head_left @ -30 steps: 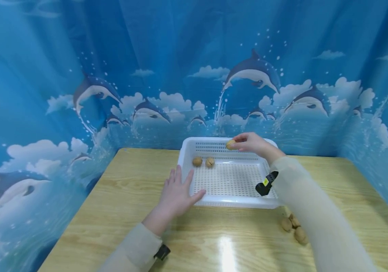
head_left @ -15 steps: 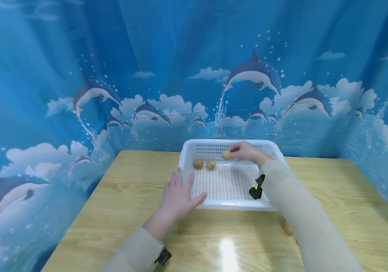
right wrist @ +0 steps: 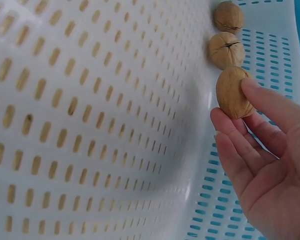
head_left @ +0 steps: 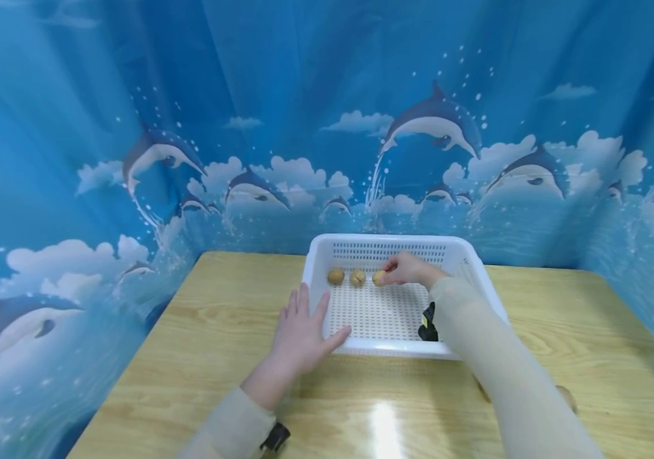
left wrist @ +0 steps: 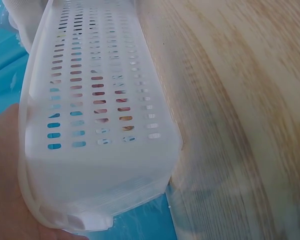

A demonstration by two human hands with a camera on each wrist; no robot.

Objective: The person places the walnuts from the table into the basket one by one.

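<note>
Inside the white perforated plastic basket (head_left: 361, 345), my right hand (head_left: 408, 268) pinches a walnut (right wrist: 233, 95) between thumb and fingers. In the right wrist view it sits close beside a walnut with a dark crack (right wrist: 226, 50); whether they touch I cannot tell. Past that lies a darker walnut (right wrist: 228, 16), so the three form a row along the basket's back wall. My left hand (head_left: 301, 338) rests at the basket's left rim, fingers straight and spread. In the left wrist view, part of that hand (left wrist: 5, 175) shows against the rim, its fingertips hidden.
On the wooden table (head_left: 206, 331), right of the basket, a walnut (head_left: 566, 398) and part of another (head_left: 482, 389) show from behind my right sleeve (head_left: 499, 357). A blue dolphin curtain (head_left: 281, 127) hangs just behind the table's back edge.
My right hand has moved down and slightly left with the walnut, from above the back rim to beside the two others in the basket. The left hand has stayed at the rim.
</note>
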